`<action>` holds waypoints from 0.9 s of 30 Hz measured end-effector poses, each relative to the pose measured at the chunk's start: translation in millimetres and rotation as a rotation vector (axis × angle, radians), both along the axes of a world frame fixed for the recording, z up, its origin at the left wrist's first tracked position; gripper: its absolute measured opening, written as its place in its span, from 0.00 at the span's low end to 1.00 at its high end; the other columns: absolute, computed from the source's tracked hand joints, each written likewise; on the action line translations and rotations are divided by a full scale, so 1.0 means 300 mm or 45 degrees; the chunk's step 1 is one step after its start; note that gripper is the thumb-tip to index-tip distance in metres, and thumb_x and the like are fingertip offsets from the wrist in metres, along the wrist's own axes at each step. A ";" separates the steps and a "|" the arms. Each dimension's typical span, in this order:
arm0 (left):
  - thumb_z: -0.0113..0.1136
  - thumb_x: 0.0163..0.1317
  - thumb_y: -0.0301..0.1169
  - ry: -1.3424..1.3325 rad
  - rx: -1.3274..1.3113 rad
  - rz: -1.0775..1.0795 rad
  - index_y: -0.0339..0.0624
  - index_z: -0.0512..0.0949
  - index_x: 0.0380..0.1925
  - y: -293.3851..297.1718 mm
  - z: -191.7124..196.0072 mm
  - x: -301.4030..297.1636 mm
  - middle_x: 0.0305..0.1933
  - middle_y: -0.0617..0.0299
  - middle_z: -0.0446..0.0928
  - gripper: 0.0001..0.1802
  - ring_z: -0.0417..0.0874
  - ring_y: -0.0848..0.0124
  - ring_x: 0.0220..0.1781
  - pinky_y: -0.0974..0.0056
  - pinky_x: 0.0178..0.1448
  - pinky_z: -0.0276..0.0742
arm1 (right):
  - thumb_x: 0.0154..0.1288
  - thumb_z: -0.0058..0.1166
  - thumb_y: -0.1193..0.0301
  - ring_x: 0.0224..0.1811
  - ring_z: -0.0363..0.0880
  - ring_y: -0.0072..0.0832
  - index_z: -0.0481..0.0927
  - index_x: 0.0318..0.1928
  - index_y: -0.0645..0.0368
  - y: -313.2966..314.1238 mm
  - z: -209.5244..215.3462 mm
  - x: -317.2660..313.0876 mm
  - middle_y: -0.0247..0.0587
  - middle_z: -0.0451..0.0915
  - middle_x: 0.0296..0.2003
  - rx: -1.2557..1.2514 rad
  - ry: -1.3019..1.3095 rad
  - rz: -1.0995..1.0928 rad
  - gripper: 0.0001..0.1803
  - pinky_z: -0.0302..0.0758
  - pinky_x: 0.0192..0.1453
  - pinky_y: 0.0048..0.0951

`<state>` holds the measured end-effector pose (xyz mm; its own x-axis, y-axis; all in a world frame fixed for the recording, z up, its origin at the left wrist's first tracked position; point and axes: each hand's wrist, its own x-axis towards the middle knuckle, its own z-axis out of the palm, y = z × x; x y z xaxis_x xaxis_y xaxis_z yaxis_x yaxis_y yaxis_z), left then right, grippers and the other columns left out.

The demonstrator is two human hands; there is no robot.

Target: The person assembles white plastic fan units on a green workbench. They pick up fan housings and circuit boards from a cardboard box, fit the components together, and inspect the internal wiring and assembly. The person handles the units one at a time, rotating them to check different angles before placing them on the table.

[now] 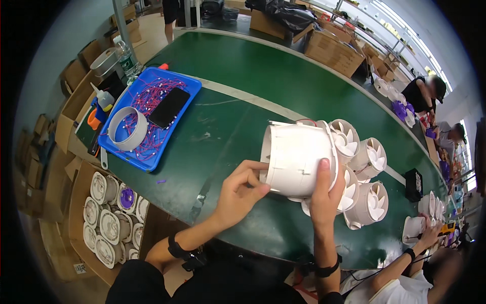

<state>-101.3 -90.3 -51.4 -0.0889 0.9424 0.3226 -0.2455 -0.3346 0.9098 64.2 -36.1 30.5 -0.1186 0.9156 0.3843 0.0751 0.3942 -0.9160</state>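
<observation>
Right hand [324, 190] grips white fan housing [296, 159] from the near side, steadying it; left hand [243, 190] fingers pinch its left rim. Finished fans [372, 202] cluster right, blue tray [190, 99] far left.

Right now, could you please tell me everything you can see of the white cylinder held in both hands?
The white cylinder looks like matte plastic, a short wide tube lying on its side above the green table. Thin seams mark its wall. The left hand pinches its near rim; the right hand grips it from below, thumb on the wall. White fan housings sit just behind.

1 head cam, fisheye, looks down & fwd, close over green table [283, 86]
</observation>
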 end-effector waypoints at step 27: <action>0.86 0.27 0.37 0.517 0.142 -0.122 0.34 0.45 0.71 -0.014 0.000 -0.166 0.70 0.48 0.59 0.74 0.63 0.60 0.72 0.56 0.74 0.59 | 0.31 0.84 0.64 0.73 0.56 0.44 0.27 0.74 0.60 -0.073 -0.094 0.128 0.57 0.48 0.72 0.351 -0.350 0.500 0.82 0.57 0.75 0.44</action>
<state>-151.2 -94.6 -51.4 0.1528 0.8974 0.4139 0.0904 -0.4297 0.8984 102.6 -58.0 2.3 -0.5611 0.6519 0.5101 0.0960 0.6634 -0.7421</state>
